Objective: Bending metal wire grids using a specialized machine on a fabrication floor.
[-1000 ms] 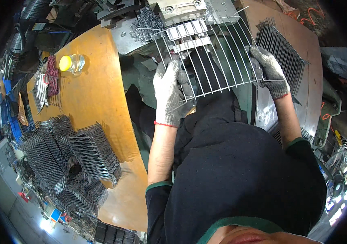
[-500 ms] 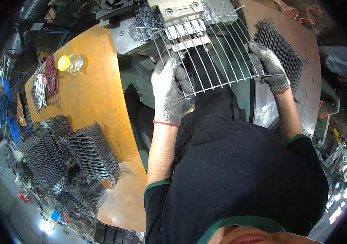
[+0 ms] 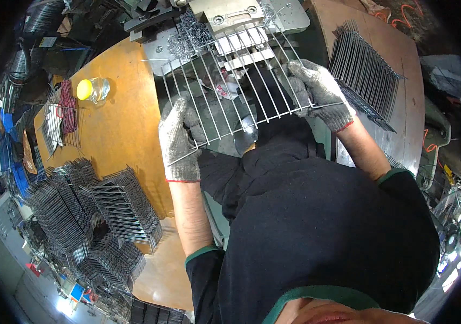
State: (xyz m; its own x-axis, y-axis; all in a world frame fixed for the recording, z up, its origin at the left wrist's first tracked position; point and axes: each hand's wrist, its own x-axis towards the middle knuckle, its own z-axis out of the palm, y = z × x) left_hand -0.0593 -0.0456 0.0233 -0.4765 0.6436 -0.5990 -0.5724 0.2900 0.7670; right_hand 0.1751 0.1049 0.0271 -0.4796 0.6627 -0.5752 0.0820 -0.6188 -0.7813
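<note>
A wire rack (image 3: 236,109) of parallel metal rods joined by a cross rod hangs tilted in front of me, held at both ends. My left hand (image 3: 180,141), in a grey-white knit glove, is closed round its left end. Round the right end is closed my gloved right hand (image 3: 322,94). Beyond the rack stands a metal machine (image 3: 236,15) with a pale bolted block. The rods' far ends overlap the machine in view, and I cannot tell whether they touch it. Small metal scraps (image 3: 188,36) lie heaped on the machine's bed.
Several stacks of wire racks (image 3: 122,208) stand on the yellow-brown table (image 3: 117,129) at my left. A yellow-lidded clear jar (image 3: 96,90) sits farther back, near a dark red cloth (image 3: 68,110). Another stack of wire racks (image 3: 365,73) rests on the right table (image 3: 408,97).
Both hands have moved left with the wire rack, the left one also a little nearer to me. The rack has shifted away from the machine's right side. My grip looks unchanged.
</note>
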